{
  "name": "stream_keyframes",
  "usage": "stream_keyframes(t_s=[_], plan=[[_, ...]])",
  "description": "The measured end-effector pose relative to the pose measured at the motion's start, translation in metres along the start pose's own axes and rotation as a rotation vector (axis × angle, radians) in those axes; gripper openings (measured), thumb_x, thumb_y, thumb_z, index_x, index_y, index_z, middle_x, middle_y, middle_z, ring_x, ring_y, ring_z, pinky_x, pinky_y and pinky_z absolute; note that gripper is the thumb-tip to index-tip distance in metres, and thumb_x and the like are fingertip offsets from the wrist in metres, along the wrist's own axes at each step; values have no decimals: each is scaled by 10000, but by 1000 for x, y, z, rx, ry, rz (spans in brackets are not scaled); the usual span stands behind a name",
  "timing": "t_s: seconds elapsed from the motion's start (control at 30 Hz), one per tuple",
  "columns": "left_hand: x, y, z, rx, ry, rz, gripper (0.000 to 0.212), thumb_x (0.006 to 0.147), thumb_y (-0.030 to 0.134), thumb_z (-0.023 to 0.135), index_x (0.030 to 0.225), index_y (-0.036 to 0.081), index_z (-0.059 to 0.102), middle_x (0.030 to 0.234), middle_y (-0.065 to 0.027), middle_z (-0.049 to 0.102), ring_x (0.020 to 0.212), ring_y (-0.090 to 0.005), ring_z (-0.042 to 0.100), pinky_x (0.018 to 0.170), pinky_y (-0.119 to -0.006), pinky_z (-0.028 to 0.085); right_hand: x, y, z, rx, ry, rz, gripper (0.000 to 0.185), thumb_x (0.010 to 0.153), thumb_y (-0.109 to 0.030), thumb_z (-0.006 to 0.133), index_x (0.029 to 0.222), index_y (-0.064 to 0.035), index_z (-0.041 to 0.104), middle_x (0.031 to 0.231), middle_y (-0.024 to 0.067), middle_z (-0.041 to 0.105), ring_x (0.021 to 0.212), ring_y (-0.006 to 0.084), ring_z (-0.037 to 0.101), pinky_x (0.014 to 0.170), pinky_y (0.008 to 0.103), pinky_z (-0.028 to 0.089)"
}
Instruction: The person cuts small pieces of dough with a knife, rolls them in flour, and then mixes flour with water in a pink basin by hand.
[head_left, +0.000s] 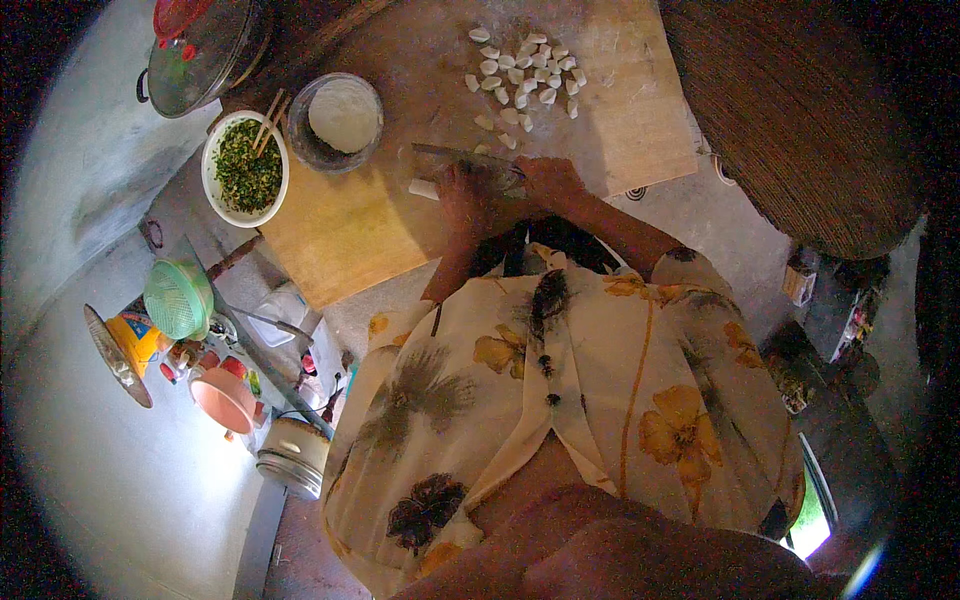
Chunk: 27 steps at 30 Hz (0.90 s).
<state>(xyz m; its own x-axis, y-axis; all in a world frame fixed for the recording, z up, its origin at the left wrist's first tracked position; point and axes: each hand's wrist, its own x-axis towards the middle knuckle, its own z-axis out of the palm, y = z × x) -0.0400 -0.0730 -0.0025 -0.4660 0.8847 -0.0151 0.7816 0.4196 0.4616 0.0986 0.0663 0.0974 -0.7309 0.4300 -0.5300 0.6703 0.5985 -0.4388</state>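
Note:
My right hand (551, 182) grips the handle end of a kitchen knife (442, 151). Its long blade points left, just beyond my left hand. My left hand (461, 193) holds a white dough roll (424, 189), whose left end sticks out past the fingers. The hand hides the rest of the roll, so whether the blade touches it cannot be seen. Past the knife, several small cut dough pieces (525, 73) lie scattered on a floured wooden board (345, 232). A few pieces lie close to the blade.
On the board's left stand a bowl of flour (343, 116) and a white bowl of chopped green filling (247, 171) with chopsticks (271, 124). A lidded pan (199, 64) is at the upper left. Green (178, 298) and pink baskets (223, 399) sit lower left. A brown ribbed surface (810, 127) borders the right.

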Motion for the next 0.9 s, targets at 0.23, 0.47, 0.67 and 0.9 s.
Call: stream_keyframes(t_s=[0.23, 0.47, 0.67, 0.9], plan=[[3, 3, -11, -188, -68, -142, 376, 908, 274, 601, 1213, 56, 593, 1151, -185, 561, 1051, -403, 543, 878, -559, 419, 13, 3, 11, -52, -23, -14, 237, 846, -176, 627, 1050, -58, 608, 815, 187, 684, 803, 366, 691, 631, 493, 531], [-5, 3, -22, 30, -73, -27, 486, 873, 305, 671, 1296, 92, 560, 1296, -169, 551, 1184, -391, 521, 1016, -540, 393, 23, 34, 20, -103, 71, -79, 248, 893, -211, 611, 1083, -54, 635, 904, 167, 689, 834, 356, 670, 753, 476, 544], [-12, -65, -22, 143, -377, 208, 560, 868, 362, 674, 1352, 124, 525, 1368, -169, 532, 1223, -407, 507, 1062, -534, 377, 26, 86, -14, -50, -148, -38, 227, 944, -283, 582, 1060, -101, 653, 865, 148, 648, 847, 334, 640, 784, 447, 544], [45, 3, -9, -67, -204, 157, 436, 841, 299, 711, 1208, 81, 619, 1179, -227, 625, 1072, -418, 602, 897, -497, 515, 66, 93, -35, -219, 297, -181, 269, 974, -330, 531, 1066, -101, 636, 854, 171, 653, 797, 368, 673, 721, 513, 551]])
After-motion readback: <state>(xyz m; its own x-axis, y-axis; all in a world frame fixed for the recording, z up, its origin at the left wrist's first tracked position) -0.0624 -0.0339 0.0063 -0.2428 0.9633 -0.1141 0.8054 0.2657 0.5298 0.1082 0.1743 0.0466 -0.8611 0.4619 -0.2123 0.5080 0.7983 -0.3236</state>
